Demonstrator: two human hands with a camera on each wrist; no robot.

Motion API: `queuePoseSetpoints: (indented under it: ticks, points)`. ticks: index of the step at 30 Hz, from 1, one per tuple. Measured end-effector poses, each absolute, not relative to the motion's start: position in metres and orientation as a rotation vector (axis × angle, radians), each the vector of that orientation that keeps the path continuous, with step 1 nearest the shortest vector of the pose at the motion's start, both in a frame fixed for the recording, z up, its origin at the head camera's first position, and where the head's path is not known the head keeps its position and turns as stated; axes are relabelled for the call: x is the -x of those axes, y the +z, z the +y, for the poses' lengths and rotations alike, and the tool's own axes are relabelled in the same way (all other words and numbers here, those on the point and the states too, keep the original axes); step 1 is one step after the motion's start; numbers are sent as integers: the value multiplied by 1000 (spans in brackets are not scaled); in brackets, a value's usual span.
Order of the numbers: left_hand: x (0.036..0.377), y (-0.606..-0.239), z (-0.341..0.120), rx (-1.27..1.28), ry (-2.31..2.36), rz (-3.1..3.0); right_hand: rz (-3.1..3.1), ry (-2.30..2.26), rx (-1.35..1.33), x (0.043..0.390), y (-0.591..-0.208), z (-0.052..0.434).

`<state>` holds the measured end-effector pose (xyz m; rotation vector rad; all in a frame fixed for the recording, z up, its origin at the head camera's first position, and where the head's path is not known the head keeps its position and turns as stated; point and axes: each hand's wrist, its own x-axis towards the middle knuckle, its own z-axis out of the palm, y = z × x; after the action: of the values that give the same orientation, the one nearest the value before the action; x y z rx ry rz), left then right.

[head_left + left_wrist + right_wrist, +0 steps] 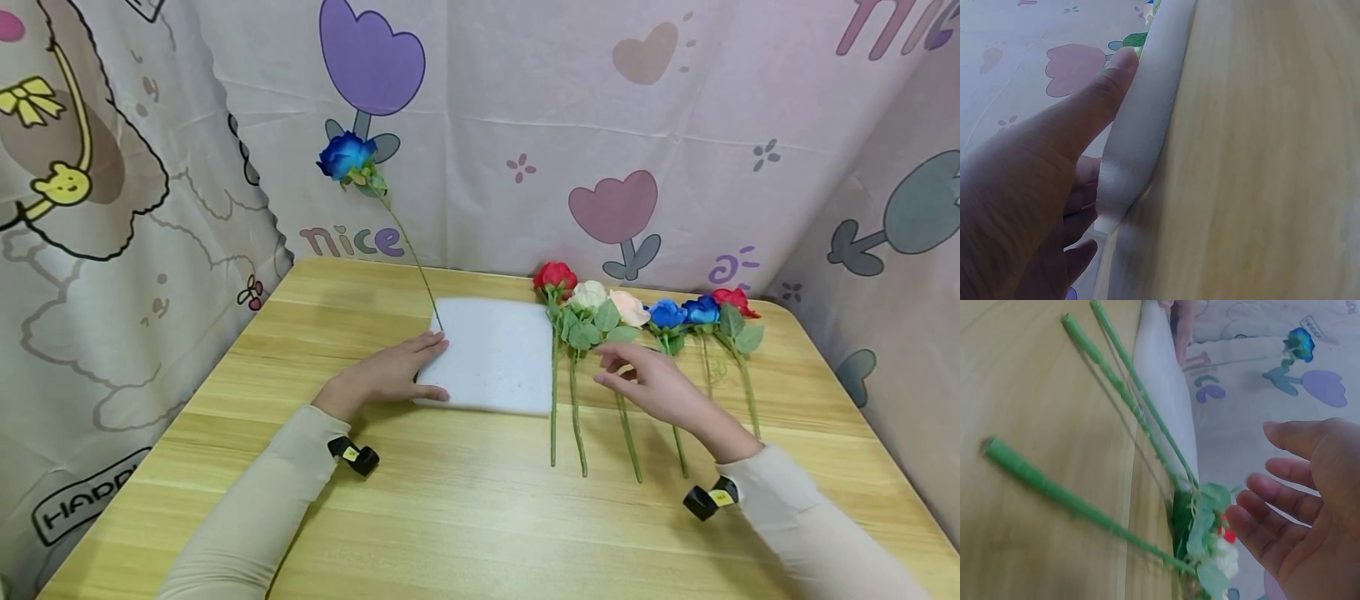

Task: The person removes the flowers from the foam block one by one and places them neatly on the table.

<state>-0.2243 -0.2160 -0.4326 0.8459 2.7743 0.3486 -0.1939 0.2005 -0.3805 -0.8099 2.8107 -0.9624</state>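
A white foam block [497,358] lies flat on the table. My left hand [388,371] rests on its left side, thumb and fingers spread and extended; the left wrist view shows the thumb [1100,90] on its top face. From the block's back left part rises a blue rose [348,157] on a thin, leaning stem. My right hand [651,383] hovers over the row of lying roses with loosely bent fingers and holds nothing. Under and around it are a white rose [588,295], a peach rose [630,307] and a blue rose [667,314].
A red rose [556,277] lies along the block's right edge. Farther right lie a darker blue rose [702,310] and another red rose [734,301], stems toward the front. The wooden table [450,517] meets a printed curtain [480,167] behind.
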Motion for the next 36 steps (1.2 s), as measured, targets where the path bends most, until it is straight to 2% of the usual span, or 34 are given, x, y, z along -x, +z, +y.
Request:
queuePoseSetpoints:
  ticks: [36]
  points:
    - [224,-432,-215,-851,341,2784,2660,-1217,864,253,-375,86]
